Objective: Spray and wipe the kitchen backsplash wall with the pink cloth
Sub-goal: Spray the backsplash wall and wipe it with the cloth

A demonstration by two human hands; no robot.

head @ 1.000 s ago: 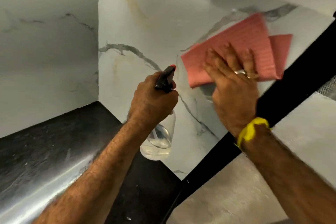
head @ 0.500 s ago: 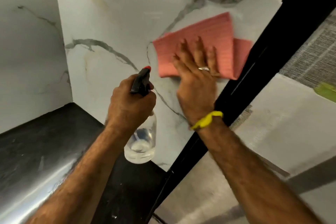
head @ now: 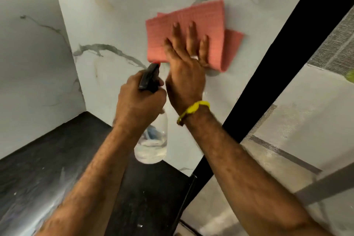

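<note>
The right hand point(head: 183, 71) lies flat on the pink cloth point(head: 191, 30), its fingers point(head: 192, 32) straight and spread, pressing the folded cloth against the white marble backsplash wall point(head: 124, 15). The cloth sits high on the wall, well above the counter point(head: 57, 159) and nearer the wall's right edge, where a black vertical frame point(head: 268, 63) runs beside it. A second layer of the cloth sticks out at its right side. A ring shows on one finger, and a yellow band point(head: 193, 110) circles the right wrist.

The left hand point(head: 138, 99) grips the spray bottle point(head: 153, 143) by its neck — fingers curled round the black trigger head point(head: 149, 78), which points up at the wall just under the cloth's lower left corner. The clear bottle body hangs below the fist, with a little liquid in its bottom, over the back edge of the dark counter. The two hands are just beside each other. Grey veins cross the marble — one runs left of the trigger head.
</note>
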